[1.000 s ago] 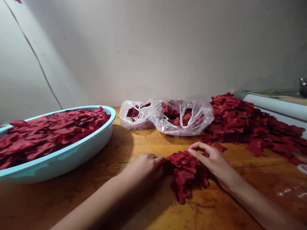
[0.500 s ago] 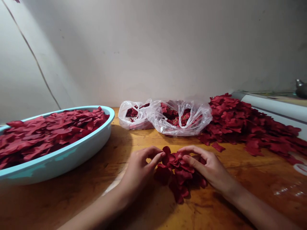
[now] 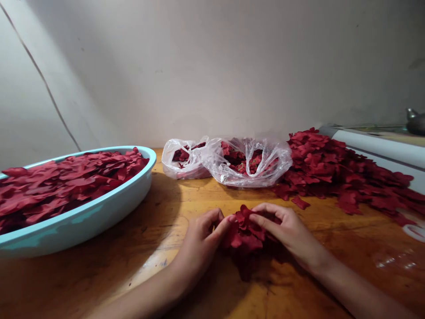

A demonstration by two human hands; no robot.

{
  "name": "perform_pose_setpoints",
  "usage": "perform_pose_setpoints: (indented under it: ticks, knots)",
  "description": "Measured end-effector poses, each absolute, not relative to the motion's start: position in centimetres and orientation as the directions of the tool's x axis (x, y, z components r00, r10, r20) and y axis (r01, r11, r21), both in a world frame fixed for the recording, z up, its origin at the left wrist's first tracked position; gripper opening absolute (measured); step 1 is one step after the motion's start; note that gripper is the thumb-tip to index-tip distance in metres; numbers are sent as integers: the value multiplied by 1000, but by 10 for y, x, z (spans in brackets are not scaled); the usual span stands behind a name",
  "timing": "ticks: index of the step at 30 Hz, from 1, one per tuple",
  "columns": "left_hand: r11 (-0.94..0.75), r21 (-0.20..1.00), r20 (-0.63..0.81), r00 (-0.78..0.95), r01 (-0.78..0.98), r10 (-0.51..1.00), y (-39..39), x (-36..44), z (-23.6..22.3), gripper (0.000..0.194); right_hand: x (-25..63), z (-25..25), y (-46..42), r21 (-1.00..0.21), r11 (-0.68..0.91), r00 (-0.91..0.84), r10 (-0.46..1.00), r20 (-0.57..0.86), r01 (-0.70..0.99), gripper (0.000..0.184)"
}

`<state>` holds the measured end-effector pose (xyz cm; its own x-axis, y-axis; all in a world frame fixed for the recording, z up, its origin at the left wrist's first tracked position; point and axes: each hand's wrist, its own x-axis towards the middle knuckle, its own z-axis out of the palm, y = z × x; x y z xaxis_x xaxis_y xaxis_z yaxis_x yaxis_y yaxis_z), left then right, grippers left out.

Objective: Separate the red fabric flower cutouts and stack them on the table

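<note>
Between my hands, just above the wooden table, is a cluster of dark red fabric petals (image 3: 245, 239). My left hand (image 3: 207, 235) pinches the cluster's left side between thumb and forefinger. On the opposite side, my right hand (image 3: 280, 226) grips the petals with thumb and fingers closed. Some of the right fingertips are hidden behind the petals. Darker petals hang below the cluster in shadow, so whether they touch the table is hard to make out.
A light blue basin (image 3: 133, 188) heaped with red petals stands at the left. Two clear plastic bags (image 3: 232, 177) holding red pieces sit against the wall. A large petal pile (image 3: 325, 164) spreads at the right, near a white ring (image 3: 414, 232). The wooden table (image 3: 159, 283) carries everything.
My left hand has shifted slightly right and down, closer to my right hand. The petals are drawn together into a more compact cluster.
</note>
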<state>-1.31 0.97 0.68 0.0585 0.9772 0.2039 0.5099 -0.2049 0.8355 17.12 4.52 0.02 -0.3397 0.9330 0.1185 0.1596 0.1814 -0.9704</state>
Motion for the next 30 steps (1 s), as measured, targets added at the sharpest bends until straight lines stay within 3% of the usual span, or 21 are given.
perform_pose_setpoints:
  ticks: [4,8,11,15,19,22,25,30]
  knots:
    - [-271,759,225,152,591,962,18,-22,8,35,177,3,51,-957,190,-266,955,129,217,22]
    - [-163,859,54,231,485,972,21,-26,10,33,177,1,53,-918,241,-300,943,145,314,19]
    - [-112,870,-2,231,480,973,20,-26,9,35,176,-1,53,-916,223,-285,950,127,334,21]
    - [-224,730,206,105,646,973,21,-28,6,34,177,3,49,-943,182,-232,965,117,278,26]
    - [-370,558,434,119,743,893,16,-29,7,26,180,8,44,-999,6,-279,960,17,-41,22]
    - [-458,498,482,204,736,852,8,-24,9,20,182,10,41,-978,-80,-328,945,-12,-195,14]
    - [-515,525,447,296,678,844,-1,-16,11,20,180,10,38,-977,-80,-287,958,-21,-196,10]
    - [-479,680,363,312,555,878,-5,-4,9,25,169,6,32,-995,89,-322,942,98,-42,26]
